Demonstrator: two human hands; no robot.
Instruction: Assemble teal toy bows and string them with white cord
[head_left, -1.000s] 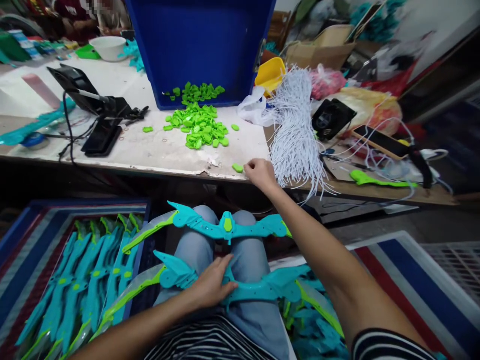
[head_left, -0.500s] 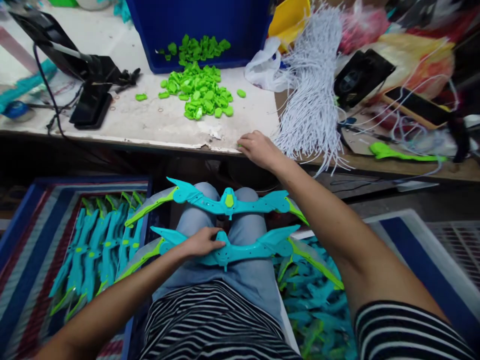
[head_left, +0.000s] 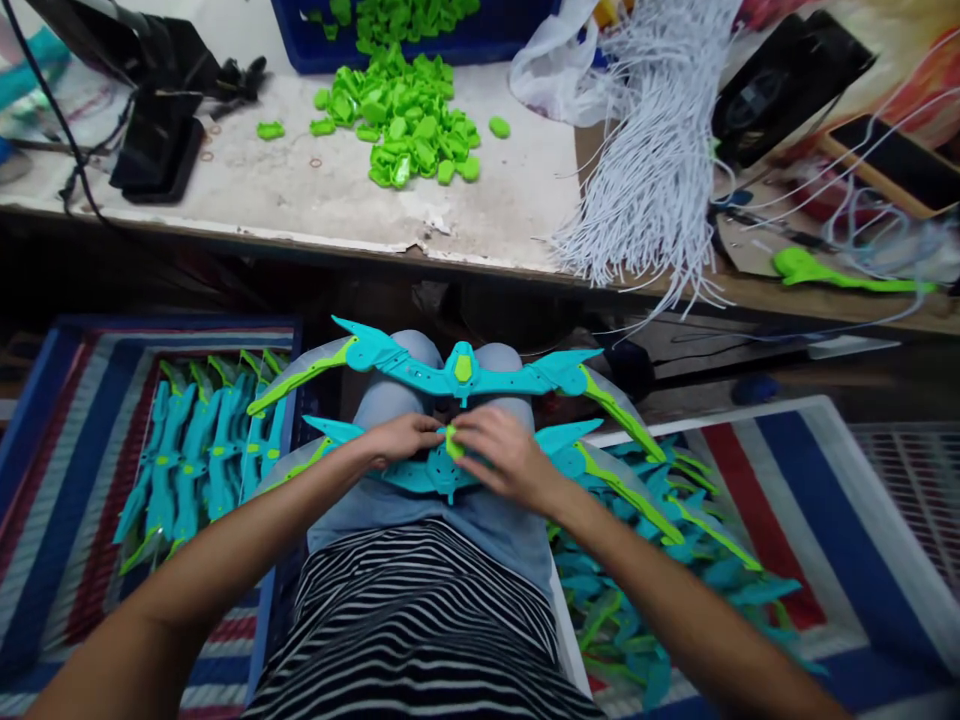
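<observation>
Two turquoise toy bows with green and clear limbs lie across my lap. The farther toy bow has a green piece seated at its centre. On the nearer toy bow my left hand is closed around the body just left of the middle, fingertips close to the centre. My right hand pinches a small green plastic piece against the centre of that bow. The fingers partly cover the piece, so how far it sits in the bow cannot be made out.
On the table, loose green pieces spill from a blue bin. White cords hang over the table edge. A lined crate with bows stands at left; another pile of bows fills a white-rimmed crate at right.
My right hand has come from the table edge down to the nearer bow, bringing the green piece to its centre. My left hand stays on the bow. The view has tilted down.
</observation>
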